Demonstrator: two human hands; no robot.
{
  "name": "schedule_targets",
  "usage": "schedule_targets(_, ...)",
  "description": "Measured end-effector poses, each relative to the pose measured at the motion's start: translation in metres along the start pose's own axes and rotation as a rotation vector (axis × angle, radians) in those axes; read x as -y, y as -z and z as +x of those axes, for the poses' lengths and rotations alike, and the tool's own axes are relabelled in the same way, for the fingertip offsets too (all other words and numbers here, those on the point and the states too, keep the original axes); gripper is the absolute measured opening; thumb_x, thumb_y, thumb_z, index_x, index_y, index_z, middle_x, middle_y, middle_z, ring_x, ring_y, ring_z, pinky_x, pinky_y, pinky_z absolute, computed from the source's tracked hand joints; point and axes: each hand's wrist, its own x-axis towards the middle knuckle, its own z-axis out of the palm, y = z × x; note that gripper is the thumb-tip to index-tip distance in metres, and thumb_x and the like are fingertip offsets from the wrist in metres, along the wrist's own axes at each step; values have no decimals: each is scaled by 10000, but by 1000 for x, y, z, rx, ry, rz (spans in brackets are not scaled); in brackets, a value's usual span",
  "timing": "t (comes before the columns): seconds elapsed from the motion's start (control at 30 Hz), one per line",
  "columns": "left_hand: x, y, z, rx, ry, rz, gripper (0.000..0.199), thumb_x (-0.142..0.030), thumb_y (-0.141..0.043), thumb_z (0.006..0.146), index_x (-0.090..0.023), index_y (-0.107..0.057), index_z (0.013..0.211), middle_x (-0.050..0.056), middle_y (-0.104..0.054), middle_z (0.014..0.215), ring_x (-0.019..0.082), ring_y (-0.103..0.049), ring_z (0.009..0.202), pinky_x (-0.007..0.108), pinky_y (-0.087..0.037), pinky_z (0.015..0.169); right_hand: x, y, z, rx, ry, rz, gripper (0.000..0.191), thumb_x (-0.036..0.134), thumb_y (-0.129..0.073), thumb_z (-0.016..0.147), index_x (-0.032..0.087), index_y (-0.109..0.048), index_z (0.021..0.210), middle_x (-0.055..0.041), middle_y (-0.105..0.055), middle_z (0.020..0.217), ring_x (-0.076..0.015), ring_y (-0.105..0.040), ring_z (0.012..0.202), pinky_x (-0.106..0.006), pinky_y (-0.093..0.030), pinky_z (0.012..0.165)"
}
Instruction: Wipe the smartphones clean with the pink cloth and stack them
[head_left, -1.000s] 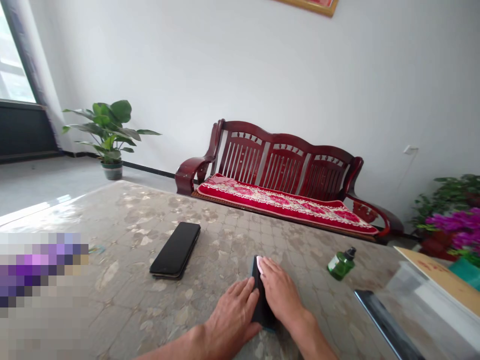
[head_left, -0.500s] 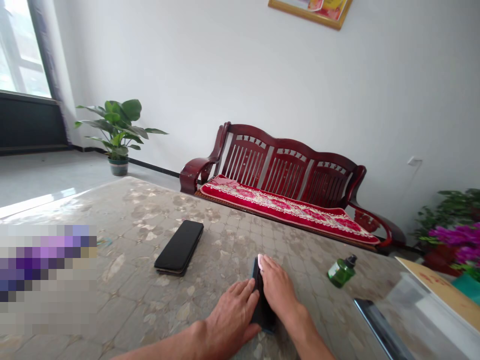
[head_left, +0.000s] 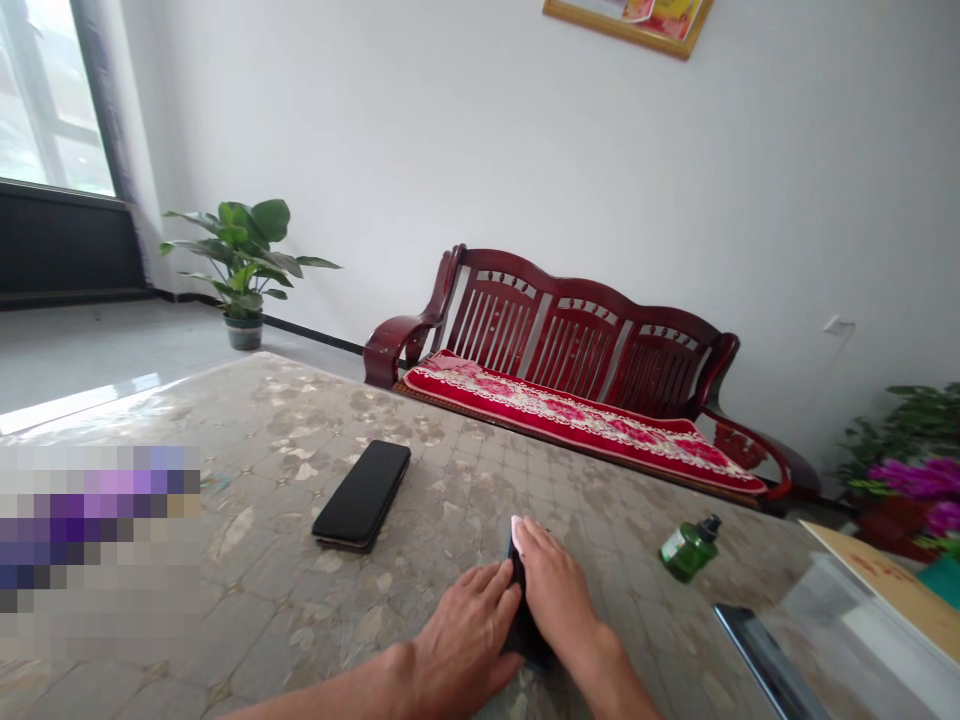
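Flat on the table in front of me lies a dark phone, largely covered by my hands. My left hand grips its left side, fingers together on the edge and thumb by the near end. My right hand presses down over the phone's right side, fingers held together. From under its fingertips shows a bit of a small pale pinkish-white cloth; most of it is hidden. Left of my hands, a second black phone rests on the table, apart from both, with its dark screen up.
The patterned table also bears a green pump bottle, a dark slim object and a tan box at right. A blurred patch covers the left. Beyond stand a wooden bench and a potted plant.
The right hand has slid slightly back toward me along the phone, the pale cloth under its fingertips. My left hand has stayed on the phone. The whole view has shifted a little.
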Motion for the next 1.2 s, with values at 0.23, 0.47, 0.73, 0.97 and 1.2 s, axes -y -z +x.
schedule_targets(0.23, 0, 0, 0, -39, -5, -10, 526, -394, -630, 816, -180, -544, 1288, 121, -488, 1436, 288, -452, 1305, 407, -314, 1122, 8, 1, -2, 27, -17, -37, 591, 57, -329, 844, 139, -486, 1408, -106, -486, 1442, -242, -459, 1325, -373, -361, 1103)
schedule_targets(0.47, 0, -2, 2, -40, -14, -15, 508, -384, -622, 823, -173, -540, 1278, 116, -498, 1423, 279, -445, 1306, 396, -307, 1124, 9, 9, -18, 86, -6, -45, 572, 81, -336, 864, 150, -483, 1412, -88, -464, 1459, -240, -443, 1338, -360, -361, 1107)
schedule_targets(0.73, 0, 2, 1, -38, 15, -10, 484, -408, -624, 829, -189, -554, 1255, 114, -495, 1429, 285, -473, 1280, 416, -323, 1107, 18, 12, 5, 87, -49, -97, 586, 35, -312, 850, 100, -469, 1411, -136, -469, 1450, -237, -450, 1332, -362, -371, 1095)
schedule_targets(0.97, -2, 8, 3, -62, -4, -53, 521, -365, -684, 785, -189, -549, 1256, 92, -556, 1362, 266, -512, 1233, 389, -346, 1091, 22, 13, -25, 158, -48, -137, 585, 54, -291, 872, 126, -448, 1431, -109, -433, 1477, -245, -439, 1340, -375, -367, 1102)
schedule_targets(1.2, -3, 12, -1, -67, 7, -14, 460, -400, -653, 825, -181, -574, 1221, 120, -538, 1385, 282, -495, 1255, 464, -247, 1148, 16, 15, 5, 124, -38, -148, 567, 69, -294, 880, 89, -441, 1428, -127, -453, 1466, -215, -430, 1347, -339, -329, 1122)
